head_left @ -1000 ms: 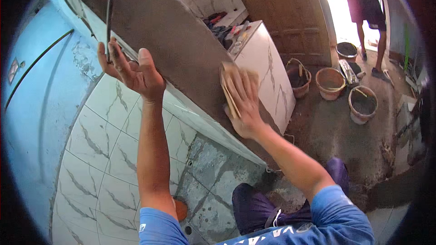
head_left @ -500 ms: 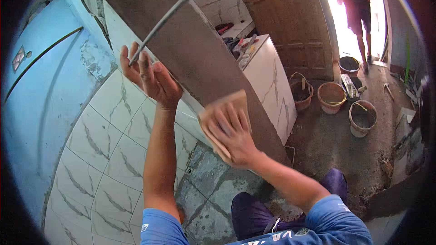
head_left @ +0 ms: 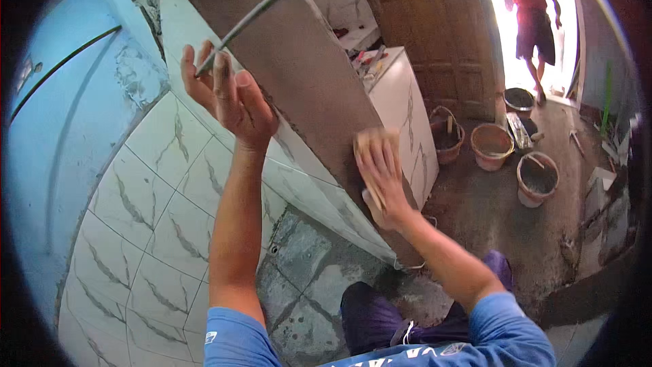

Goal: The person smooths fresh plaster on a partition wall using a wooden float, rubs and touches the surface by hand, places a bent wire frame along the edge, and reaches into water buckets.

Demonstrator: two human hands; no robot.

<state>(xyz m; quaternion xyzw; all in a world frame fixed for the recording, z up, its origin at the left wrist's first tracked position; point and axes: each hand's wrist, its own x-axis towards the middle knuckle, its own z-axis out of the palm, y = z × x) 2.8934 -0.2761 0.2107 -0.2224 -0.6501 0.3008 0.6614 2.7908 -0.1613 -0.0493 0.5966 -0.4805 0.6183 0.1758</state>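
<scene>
My left hand point(head_left: 241, 109) is raised with a grey cable point(head_left: 272, 1) caught between its fingers. The cable bends up and away to the right, in front of a long strip of smooth grey-brown plaster point(head_left: 299, 61). Over the strip's lower part, my right hand point(head_left: 386, 175) holds a flat tan sponge-like pad point(head_left: 373, 136) against the plaster. This hand is slightly blurred, and its fingers cover most of the pad. White grey-veined tiles point(head_left: 302, 177) border the strip on its left side.
Several buckets point(head_left: 492, 146) stand on the floor at right, near a hammer point(head_left: 577, 143). Tools point(head_left: 370, 61) lie on a tiled ledge behind the strip. A person point(head_left: 534, 20) is in the bright doorway beside a wooden door point(head_left: 435, 34). Blue wall point(head_left: 68, 122) rises at left.
My right hand has moved right and slightly down along the plaster strip with the pad. My left hand stays on the cable. The person in the doorway has shifted, and the view has tilted slightly.
</scene>
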